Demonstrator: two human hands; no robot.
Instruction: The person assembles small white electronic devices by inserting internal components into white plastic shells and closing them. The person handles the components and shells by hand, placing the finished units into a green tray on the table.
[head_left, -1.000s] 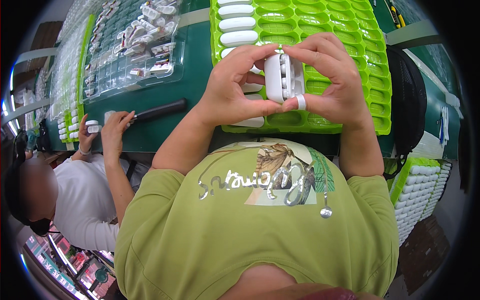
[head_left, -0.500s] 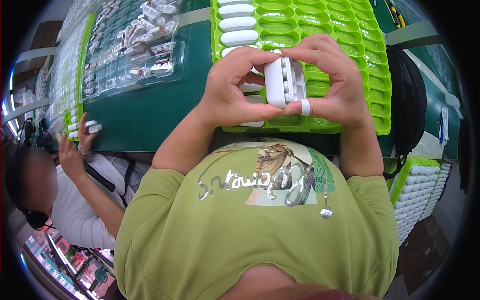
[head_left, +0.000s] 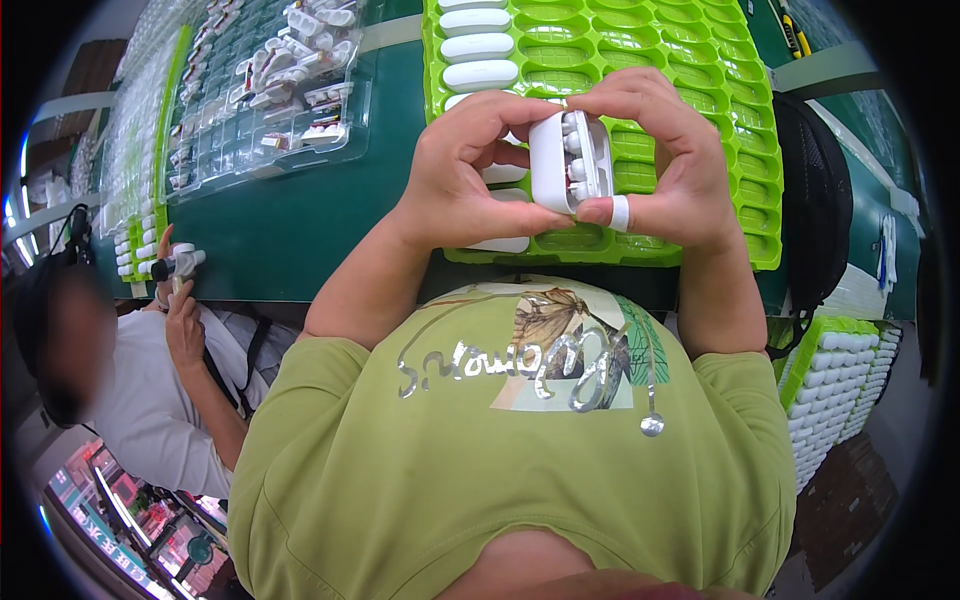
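Observation:
Between my two hands is a white earbud charging case, its lid swung partly away and facing right. White earbuds show in the gap. My left hand grips the case body, fingers at its far end and thumb at its near end. On the lid side, my right hand pinches the case the same way; its thumb wears a white band. Below the hands lies a green moulded tray. White closed cases fill its left column, partly hidden by my left hand.
A clear plastic tray with a heap of loose white earbud parts lies at far left. A black bag sits right of the green tray. Loaded trays are stacked lower right. At left, a co-worker's hands hold a small item.
The lid stands slightly wider from the case, and more of the earbuds shows. My hands barely shift. At left, the co-worker's hands have come together.

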